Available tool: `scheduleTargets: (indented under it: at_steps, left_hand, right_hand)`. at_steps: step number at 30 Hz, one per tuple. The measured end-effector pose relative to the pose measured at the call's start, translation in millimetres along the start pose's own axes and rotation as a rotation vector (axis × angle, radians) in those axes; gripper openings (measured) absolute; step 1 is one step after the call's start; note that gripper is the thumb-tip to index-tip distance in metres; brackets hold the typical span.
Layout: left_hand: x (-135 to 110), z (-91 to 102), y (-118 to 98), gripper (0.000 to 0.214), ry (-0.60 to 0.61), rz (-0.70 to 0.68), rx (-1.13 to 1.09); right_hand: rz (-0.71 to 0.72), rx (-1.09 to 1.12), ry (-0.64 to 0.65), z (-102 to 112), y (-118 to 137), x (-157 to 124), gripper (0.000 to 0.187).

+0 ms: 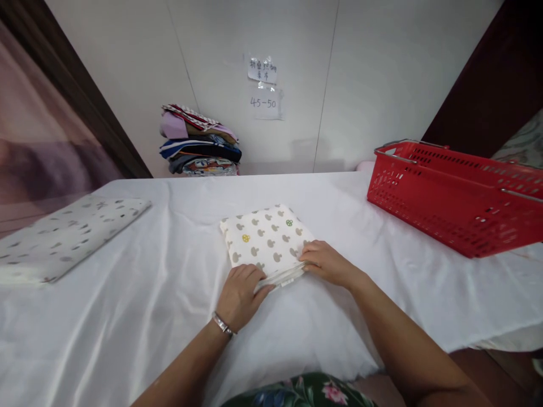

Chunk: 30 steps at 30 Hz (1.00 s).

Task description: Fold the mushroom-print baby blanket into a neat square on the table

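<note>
A folded white cloth (267, 237) printed with grey mushrooms, plus one yellow and one green one, lies flat on the white-covered table (169, 333) in front of me. My left hand (242, 291), with a bracelet at its wrist, grips the near left corner, thumb at the layered edge and fingers on top. At the near right corner my right hand (326, 263) pinches the layers between thumb and fingers. Several layers show along the near edge between the hands.
Another folded cloth (76, 234) with a dark leaf-like print lies at the table's left. A red plastic basket (445, 198) with metal handles stands at the right. Behind the far table edge, a stack of folded fabrics (199, 144) sits against the wall, near two paper notes (266, 103).
</note>
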<state>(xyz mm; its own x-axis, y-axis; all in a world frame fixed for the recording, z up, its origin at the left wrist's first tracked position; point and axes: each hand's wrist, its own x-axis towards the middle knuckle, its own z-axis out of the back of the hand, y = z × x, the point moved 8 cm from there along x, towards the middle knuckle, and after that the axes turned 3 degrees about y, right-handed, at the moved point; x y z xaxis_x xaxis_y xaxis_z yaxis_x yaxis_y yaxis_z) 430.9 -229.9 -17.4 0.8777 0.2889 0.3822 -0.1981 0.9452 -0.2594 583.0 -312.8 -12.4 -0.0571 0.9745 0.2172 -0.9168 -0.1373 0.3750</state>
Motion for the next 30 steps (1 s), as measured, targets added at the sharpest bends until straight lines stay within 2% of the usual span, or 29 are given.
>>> scheduleTargets:
  at_steps: [9,14,20,30]
  left_hand:
    - [0,2.2,-1,0.016,-0.046,0.011,0.054]
    - [0,6.6,-5,0.017,-0.070,-0.007,0.145]
    - [-1,0.4,-9,0.017,-0.031,-0.037,0.202]
    - [-3,1.8,-2,0.021,-0.047,0.016,0.107]
  right_hand:
    - [0.003,-0.025,-0.040,-1,-1,1,0.016]
    - [0.003,-0.083,-0.184,9,7,2,0.021]
    - [-0.022,-0.085,-0.046,-8,-2,4,0.016]
    - [0.017,-0.063,-0.097,-6,-4,2,0.016]
